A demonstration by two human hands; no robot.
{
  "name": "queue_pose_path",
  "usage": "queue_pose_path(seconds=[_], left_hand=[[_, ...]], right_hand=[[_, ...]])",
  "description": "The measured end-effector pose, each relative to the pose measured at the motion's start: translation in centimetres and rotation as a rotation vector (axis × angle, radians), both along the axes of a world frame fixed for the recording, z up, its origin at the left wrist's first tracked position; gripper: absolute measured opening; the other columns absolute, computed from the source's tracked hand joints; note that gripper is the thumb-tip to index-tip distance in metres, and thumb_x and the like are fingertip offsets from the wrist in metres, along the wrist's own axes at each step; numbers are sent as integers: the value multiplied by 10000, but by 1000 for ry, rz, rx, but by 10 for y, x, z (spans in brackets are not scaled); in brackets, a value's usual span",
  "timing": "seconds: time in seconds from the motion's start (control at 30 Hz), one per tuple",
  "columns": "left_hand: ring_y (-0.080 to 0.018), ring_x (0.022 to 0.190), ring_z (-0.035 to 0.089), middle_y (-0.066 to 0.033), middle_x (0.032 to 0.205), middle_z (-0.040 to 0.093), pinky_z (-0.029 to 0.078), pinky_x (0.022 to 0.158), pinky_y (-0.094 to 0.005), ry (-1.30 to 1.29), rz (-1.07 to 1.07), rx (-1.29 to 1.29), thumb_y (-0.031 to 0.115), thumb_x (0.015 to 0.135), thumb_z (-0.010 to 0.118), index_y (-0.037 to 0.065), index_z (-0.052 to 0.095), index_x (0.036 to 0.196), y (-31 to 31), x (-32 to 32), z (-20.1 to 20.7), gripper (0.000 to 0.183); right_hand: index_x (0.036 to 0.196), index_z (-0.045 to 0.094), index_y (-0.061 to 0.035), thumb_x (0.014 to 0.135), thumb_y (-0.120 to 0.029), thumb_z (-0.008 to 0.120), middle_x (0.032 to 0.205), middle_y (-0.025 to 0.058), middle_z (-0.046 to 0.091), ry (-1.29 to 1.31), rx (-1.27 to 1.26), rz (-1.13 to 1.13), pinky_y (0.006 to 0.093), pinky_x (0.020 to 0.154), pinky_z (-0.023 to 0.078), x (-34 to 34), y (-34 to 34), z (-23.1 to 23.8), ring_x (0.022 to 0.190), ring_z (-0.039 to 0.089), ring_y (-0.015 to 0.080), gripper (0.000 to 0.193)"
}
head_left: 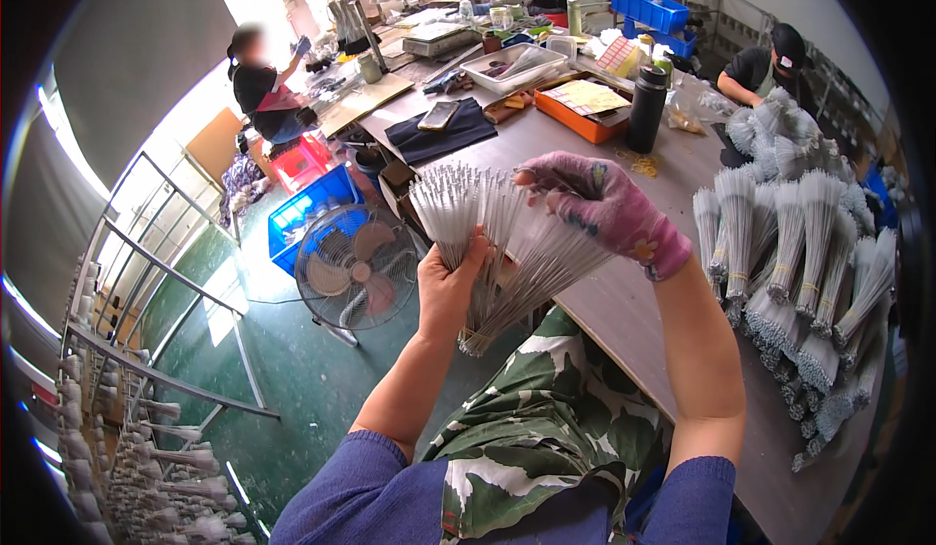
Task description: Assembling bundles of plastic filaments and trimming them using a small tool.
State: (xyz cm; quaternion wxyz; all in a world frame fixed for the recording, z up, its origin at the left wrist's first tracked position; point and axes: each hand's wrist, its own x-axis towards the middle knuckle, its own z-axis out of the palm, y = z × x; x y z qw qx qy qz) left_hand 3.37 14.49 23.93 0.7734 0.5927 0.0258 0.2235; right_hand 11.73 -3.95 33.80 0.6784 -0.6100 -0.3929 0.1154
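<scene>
My bare left hand [451,277] grips a thick bundle of thin wire brushes [453,209], their white bristle ends pointing up. The wire stems draw together at the lower end, where a yellowish band shows. On the right side the bundle fans apart, with some brushes [561,262] leaning away from the rest. My right hand [609,209], in a pink flowered glove with bare-looking fingertips, curls over this leaning part. Its fingers are closed by the bristle tops; exactly how many brushes they hold is hidden.
More banded brush bundles [780,243] are heaped on the table [624,326] at right. Further back stand a black flask [647,108], an orange tray [583,126] and a phone [439,116] on dark cloth. A fan [360,271] and metal rack [175,272] are at left. Several people sit around.
</scene>
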Motion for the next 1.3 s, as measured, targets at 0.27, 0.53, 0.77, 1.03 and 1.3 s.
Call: queue_pose_path(seconds=[0.27, 0.53, 0.77, 1.03, 1.3], left_hand=[[-96, 773, 615, -33, 850, 643, 492, 720, -235, -49, -53, -59, 129, 870, 656, -1, 593, 996, -3, -5, 2, 191], [-112, 781, 620, -41, 880, 641, 496, 714, -243, -9, -82, 73, 54, 844, 657, -8, 592, 1018, 5, -1, -3, 196], [-103, 774, 603, -34, 892, 645, 487, 715, -247, 11, -123, 49, 61, 841, 661, -4, 600, 994, -4, -2, 7, 178], [-116, 795, 615, -64, 894, 648, 493, 729, -247, -142, 1, -76, 77, 857, 651, 2, 559, 994, -4, 4, 7, 181], [-137, 822, 643, -76, 909, 654, 538, 675, -255, -105, -51, -10, 84, 890, 612, -11, 553, 1030, -12, -2, 6, 179]], right_hand=[[811, 581, -20, 720, -225, 763, 711, 4, 571, -189, -615, -446, 240, 648, 441, 3, 11, 15, 672, 498, 74, 289], [938, 624, -2, 719, -243, 750, 866, 117, 663, -201, 2, -129, 301, 733, 496, 11, 12, -14, 810, 636, 173, 349], [1010, 614, -8, 809, -83, 699, 919, 5, 609, -352, -413, -206, 222, 748, 494, 11, 11, 20, 858, 554, 56, 230], [914, 613, -35, 814, -146, 704, 862, -17, 601, -215, -128, -18, 227, 719, 473, 21, -6, -3, 807, 550, 61, 174], [912, 597, 20, 749, -413, 732, 772, 117, 589, -409, -805, -423, 299, 696, 471, -11, 12, 31, 742, 573, 156, 482]])
